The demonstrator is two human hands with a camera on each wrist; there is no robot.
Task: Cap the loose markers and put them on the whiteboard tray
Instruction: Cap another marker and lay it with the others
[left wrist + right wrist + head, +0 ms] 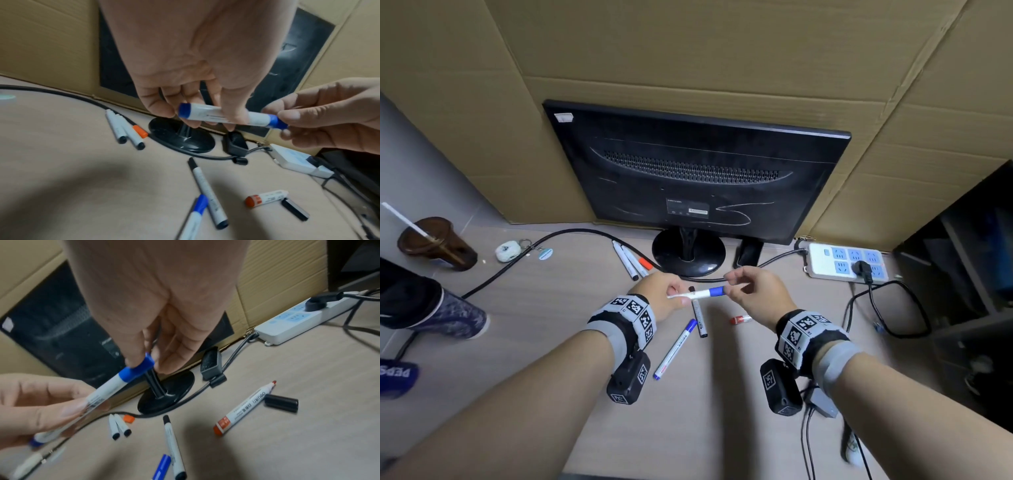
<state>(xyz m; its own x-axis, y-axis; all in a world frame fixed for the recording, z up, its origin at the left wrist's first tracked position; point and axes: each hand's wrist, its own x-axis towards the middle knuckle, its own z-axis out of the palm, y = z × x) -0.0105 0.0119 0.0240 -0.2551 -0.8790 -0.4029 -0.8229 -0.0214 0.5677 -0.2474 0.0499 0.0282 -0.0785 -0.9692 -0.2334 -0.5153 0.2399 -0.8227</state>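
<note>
Blue marker (700,293) held in the air above the desk (551,308): left hand (662,298) pinches the barrel, right hand (756,291) pinches the cap (716,291). Probably light, stiff, smooth plastic; grip mid-barrel and push the cap straight on.

A white marker with a blue cap (697,293) is held level in the air, in front of the monitor base (688,251). On the desk near this base lie an uncapped red marker (244,408), a loose black cap (281,402) and an uncapped black marker (207,191).
</note>
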